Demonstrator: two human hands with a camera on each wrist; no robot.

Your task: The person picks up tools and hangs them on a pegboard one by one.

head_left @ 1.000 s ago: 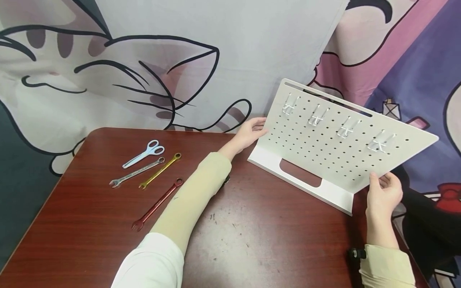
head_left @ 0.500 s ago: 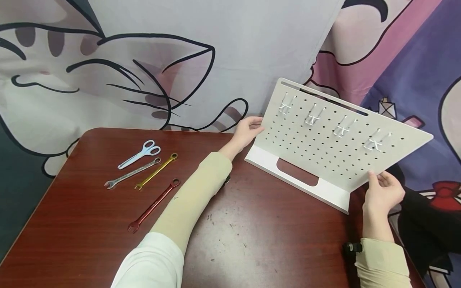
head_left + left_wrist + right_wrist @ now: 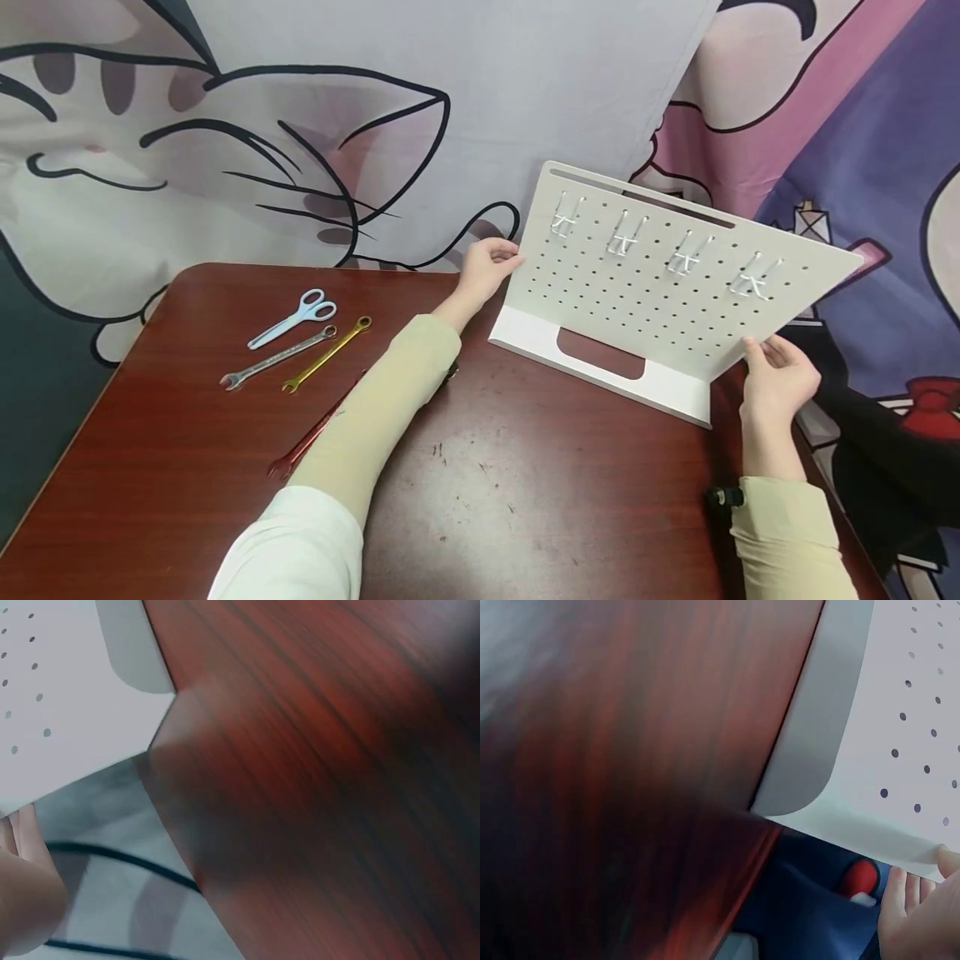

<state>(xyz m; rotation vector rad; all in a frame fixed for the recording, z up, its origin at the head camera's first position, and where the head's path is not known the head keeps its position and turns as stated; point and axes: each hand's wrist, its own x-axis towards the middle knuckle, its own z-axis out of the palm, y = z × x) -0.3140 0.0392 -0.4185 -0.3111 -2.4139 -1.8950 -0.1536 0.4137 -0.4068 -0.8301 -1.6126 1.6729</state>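
Observation:
A white pegboard stand leans back on its flat foot near the table's far right, several clear hooks in a row across its upper part. My left hand grips its left edge, thumb in front and fingers behind. On the opposite side my right hand pinches the lower right edge between thumb and fingers. The left wrist view shows the left fingers at the edge of the perforated panel. In the right wrist view the right thumb lies over the panel's rim, the other fingers beneath.
Left on the brown table lie light blue scissors, a silver wrench and a yellow wrench. A red wrench is partly covered by my left forearm. A printed curtain hangs behind the table.
The pegboard stand has shifted left across the table, both hands moving along with it. My left forearm now covers part of the red wrench. The other tools lie still.

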